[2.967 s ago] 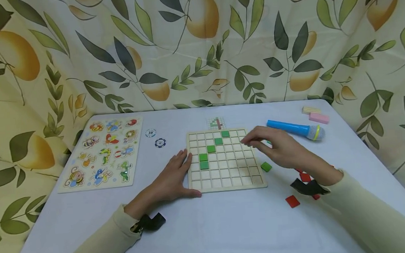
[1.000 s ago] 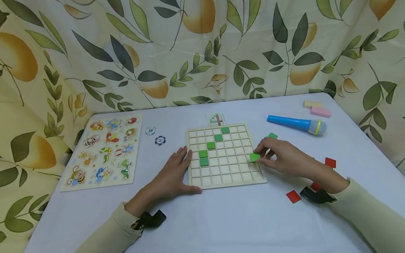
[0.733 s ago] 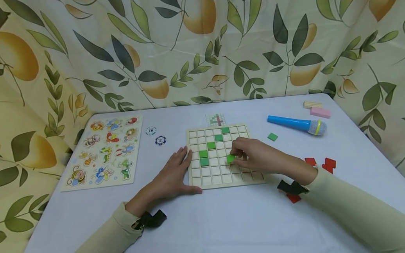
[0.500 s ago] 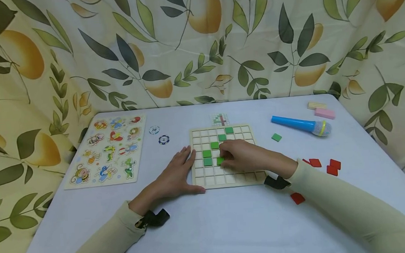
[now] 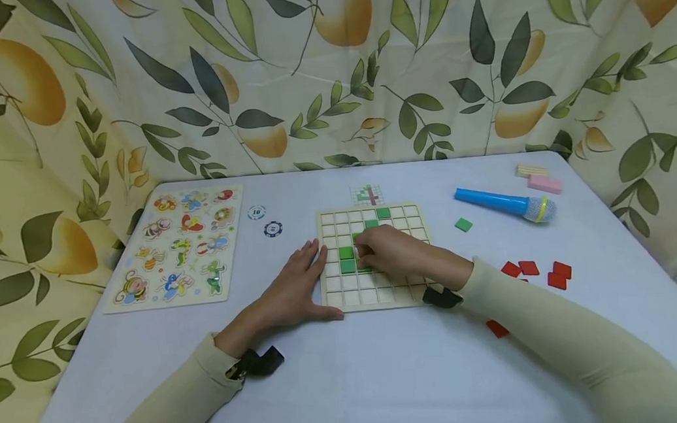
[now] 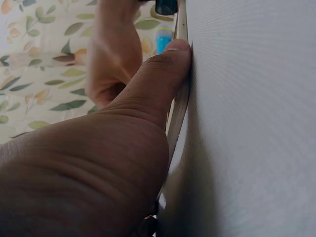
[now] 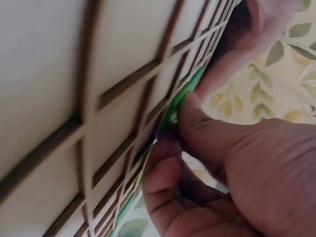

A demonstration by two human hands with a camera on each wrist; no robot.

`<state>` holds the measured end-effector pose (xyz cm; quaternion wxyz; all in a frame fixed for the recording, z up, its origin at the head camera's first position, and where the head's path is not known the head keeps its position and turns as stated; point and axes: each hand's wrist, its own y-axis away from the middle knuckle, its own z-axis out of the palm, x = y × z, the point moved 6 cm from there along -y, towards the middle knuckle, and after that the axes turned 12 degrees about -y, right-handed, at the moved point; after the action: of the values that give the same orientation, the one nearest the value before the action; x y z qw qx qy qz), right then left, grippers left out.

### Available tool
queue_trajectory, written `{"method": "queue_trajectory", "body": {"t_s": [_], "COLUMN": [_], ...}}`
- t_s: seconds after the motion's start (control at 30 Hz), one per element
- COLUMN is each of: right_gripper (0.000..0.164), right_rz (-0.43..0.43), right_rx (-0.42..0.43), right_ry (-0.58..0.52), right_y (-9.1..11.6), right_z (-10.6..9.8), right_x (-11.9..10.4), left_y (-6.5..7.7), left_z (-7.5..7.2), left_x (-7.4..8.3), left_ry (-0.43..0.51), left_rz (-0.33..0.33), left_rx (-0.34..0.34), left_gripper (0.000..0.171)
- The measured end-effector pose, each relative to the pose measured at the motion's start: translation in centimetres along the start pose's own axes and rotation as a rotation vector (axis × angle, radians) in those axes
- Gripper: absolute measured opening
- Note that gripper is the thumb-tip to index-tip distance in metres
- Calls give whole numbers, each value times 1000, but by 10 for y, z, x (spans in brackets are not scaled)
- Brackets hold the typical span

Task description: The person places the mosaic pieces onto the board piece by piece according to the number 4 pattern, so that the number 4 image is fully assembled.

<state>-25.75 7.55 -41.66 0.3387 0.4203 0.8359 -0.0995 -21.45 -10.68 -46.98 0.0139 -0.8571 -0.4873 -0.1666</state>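
1. The right hand (image 5: 391,255) lies over the middle of the square wooden grid board (image 5: 378,295), so several cells and the piece under its fingers are mostly hidden in the head view.
2. In the right wrist view the thumb and a finger of the right hand (image 7: 232,163) pinch a small flat green square tile (image 7: 183,98) by its edge; this grip is closed on the tile, which sits low against the cells of the board (image 7: 59,69). Whether the tile already lies fully in a cell cannot be told.
3. The left wrist view is filled by the left hand (image 6: 98,163), and only a thin edge of the board (image 6: 180,94) shows beside the thumb.
4. The left hand (image 5: 297,290) rests flat on the light blue bench (image 5: 356,380) with straight fingers against the left edge of the board; it grips nothing.
5. The board is pale wood with a dark grid of square cells. Other green tiles (image 5: 347,259) sit in cells, going up in a diagonal toward the far edge.
6. A small printed pattern card (image 5: 367,194) lies just behind the board; its picture is too small to read.
7. To the right, one loose green tile (image 5: 463,225) and some red square tiles (image 5: 528,268) lie on the bench; one red tile is partly hidden by the right sleeve.
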Motion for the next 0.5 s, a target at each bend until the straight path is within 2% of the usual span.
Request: {"method": "queue_trajectory", "body": {"t_s": [0.13, 0.2, 0.3, 0.37, 0.5], "right_gripper": [12, 16, 22, 23, 26], "right_rz": [7, -3, 2, 39, 130], "right_rx": [58, 129, 288, 409, 641], "right_ry": [28, 19, -38, -122, -330], "right_y": [16, 31, 57, 77, 109], "right_z": [-11, -25, -58, -78, -99], "right_x": [-2, 0, 13, 30, 70], "left_y": [-1, -1, 0, 0, 0], "left_z": [1, 1, 1, 1, 1], "left_x": [4, 4, 4, 4, 4], "left_ry": [-1, -2, -4, -6, -18], "left_rz": [-7, -14, -23, -24, -21], "left_rx": [-10, -12, -7, 2, 1], "left_gripper": [133, 133, 134, 133, 134]}}
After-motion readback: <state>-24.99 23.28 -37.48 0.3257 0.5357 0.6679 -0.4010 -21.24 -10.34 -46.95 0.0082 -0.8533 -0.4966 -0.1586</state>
